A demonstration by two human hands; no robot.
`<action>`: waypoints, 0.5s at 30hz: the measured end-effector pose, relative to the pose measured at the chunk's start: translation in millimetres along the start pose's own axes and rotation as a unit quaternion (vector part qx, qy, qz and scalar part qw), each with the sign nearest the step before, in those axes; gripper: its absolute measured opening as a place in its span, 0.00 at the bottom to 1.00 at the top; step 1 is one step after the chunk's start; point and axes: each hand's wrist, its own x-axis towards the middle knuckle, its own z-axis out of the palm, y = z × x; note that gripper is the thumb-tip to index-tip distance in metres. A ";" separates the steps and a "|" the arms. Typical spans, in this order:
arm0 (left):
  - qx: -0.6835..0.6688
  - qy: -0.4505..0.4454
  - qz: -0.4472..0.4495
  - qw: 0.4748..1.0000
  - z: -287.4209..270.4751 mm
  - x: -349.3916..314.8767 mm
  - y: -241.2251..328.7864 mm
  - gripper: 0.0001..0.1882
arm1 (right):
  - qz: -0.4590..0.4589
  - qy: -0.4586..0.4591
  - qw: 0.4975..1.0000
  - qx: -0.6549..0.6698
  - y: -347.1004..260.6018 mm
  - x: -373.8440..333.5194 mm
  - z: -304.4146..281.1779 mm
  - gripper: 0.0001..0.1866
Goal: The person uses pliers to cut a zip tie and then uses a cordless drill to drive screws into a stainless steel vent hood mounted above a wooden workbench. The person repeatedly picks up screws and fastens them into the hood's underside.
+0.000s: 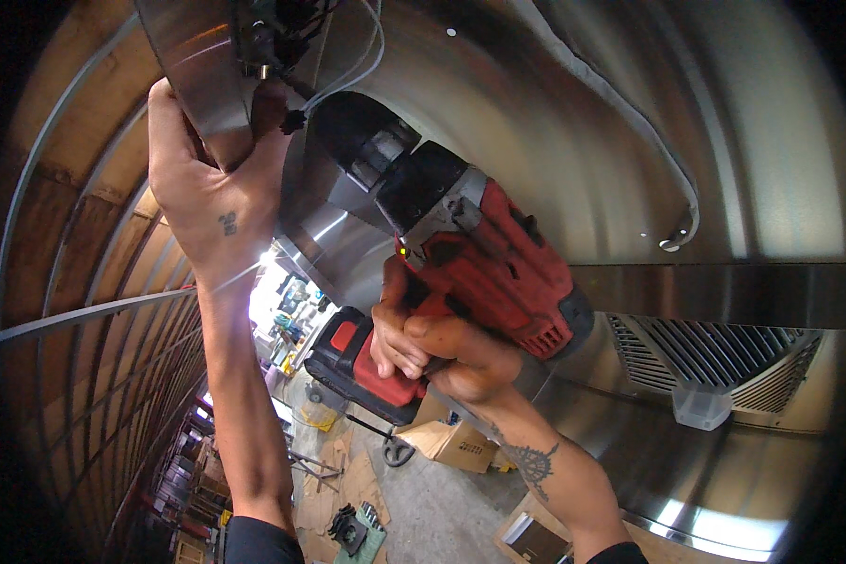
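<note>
My right hand (pixel 446 343) is wrapped around the handle of a red and black cordless driver (pixel 498 258). Its battery pack (pixel 362 362) hangs below my fingers, and a small yellow-green light glows by the trigger. The black nose of the tool points up and left, toward my other hand. High on the left, my left hand (pixel 218 188) grips a shiny metal channel (pixel 207 85) between thumb and fingers. A small brassy fitting (pixel 265 71) and dark parts sit beside my thumb; the driver's tip is hard to make out there.
Brushed steel panels (pixel 611 169) curve across the right, with a grey cable (pixel 649 132) hanging along them. A slatted vent filter (pixel 714 362) with a clear cup sits lower right. Wooden boards with metal rods (pixel 85 207) line the left. A cardboard box (pixel 451 444) stands on the floor below.
</note>
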 end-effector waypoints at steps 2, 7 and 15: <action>0.020 -0.002 0.003 1.000 -1.0 -1.9 -2.8 0.18 | 0.001 0.008 1.000 0.005 2.2 -0.7 -0.8 0.17; 0.014 0.008 0.001 1.000 -0.8 -2.8 -1.2 0.16 | 0.015 0.023 0.999 -0.026 -4.1 3.9 3.3 0.17; 0.043 0.022 0.027 0.998 -1.2 -3.6 -2.9 0.14 | 0.031 0.116 0.985 -0.125 -12.1 6.2 16.4 0.19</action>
